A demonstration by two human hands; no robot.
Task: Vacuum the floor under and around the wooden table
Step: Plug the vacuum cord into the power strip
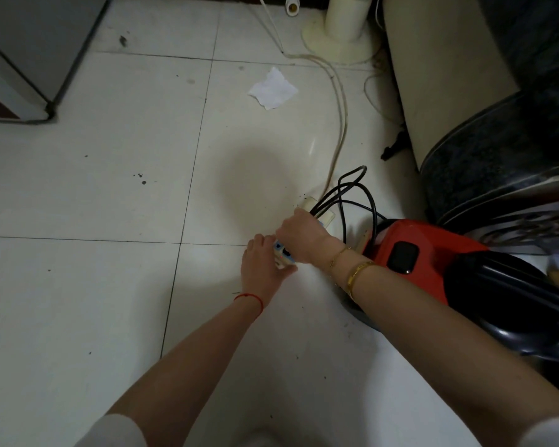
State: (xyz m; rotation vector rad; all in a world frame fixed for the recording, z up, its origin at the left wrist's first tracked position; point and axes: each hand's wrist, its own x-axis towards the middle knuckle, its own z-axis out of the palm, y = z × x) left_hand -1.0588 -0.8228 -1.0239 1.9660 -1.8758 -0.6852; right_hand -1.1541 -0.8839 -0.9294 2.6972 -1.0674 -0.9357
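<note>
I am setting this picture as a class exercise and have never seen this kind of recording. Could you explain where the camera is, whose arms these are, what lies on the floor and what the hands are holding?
There is one picture, taken by a wide-angle camera on a person's head, looking down, so the two bare arms are that person's own. No robot is involved.

The left hand steadies one end of a white power strip lying on the tiled floor. The right hand is curled over the strip among black cords; the plug itself is hidden.

Beside the right arm sits a red and black vacuum cleaner. Farther off lie a crumpled white paper, dark crumbs, a pale cord and the base of a cream stand. No wooden table is in view.
</note>
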